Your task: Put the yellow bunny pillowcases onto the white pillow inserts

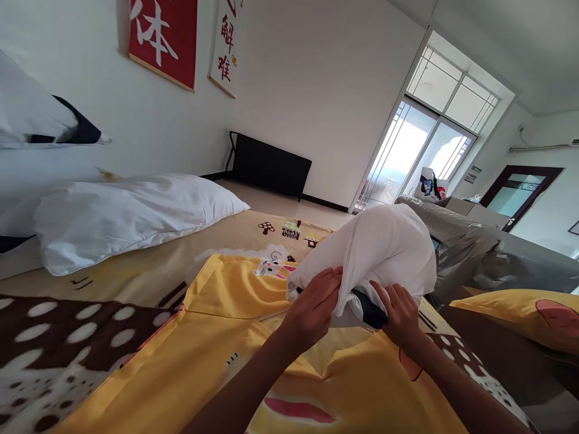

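Note:
Both my hands grip a white pillow [384,247] that is bunched and folded over, with a dark band showing in its fold. My left hand [316,307] has its fingers closed on the near left edge. My right hand [398,313] pinches the fabric beside the dark band. Beneath the pillow lies a yellow cloth cover [226,337] with a printed rabbit face and pink patches. Its front part is rumpled, and I cannot tell whether the pillow is touching it. The underside of the pillow is hidden.
A patterned brown and beige blanket [90,328] covers the bed. Another white pillow [145,211] lies at left, by more white and dark bedding [36,114]. At right are a yellow pillow [506,310] and plastic-wrapped furniture [479,241]. A black panel [271,166] stands by the wall.

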The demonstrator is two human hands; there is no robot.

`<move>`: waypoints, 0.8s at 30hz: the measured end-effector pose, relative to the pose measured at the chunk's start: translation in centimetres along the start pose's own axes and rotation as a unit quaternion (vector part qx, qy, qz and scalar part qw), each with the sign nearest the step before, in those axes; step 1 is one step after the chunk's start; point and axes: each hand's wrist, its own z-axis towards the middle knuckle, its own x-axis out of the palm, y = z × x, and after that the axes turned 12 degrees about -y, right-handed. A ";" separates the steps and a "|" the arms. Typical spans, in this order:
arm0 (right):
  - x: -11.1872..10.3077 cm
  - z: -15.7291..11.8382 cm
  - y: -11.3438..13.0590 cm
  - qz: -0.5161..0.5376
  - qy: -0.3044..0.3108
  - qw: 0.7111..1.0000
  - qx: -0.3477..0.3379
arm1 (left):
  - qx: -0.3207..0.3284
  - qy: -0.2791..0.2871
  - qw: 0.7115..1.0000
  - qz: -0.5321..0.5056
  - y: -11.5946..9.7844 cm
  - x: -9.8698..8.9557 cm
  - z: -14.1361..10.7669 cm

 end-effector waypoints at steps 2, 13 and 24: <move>-2.7 1.9 0.2 -0.018 0.019 1.000 -0.010 | -0.023 -0.056 0.998 -0.005 -0.4 -0.5 0.5; -8.7 7.0 3.0 0.010 0.205 0.979 0.010 | -0.481 0.053 0.875 -0.023 1.9 -0.2 -0.2; -2.3 6.7 5.0 -0.081 0.277 0.956 0.051 | -0.574 0.092 0.814 0.020 5.6 0.9 -4.9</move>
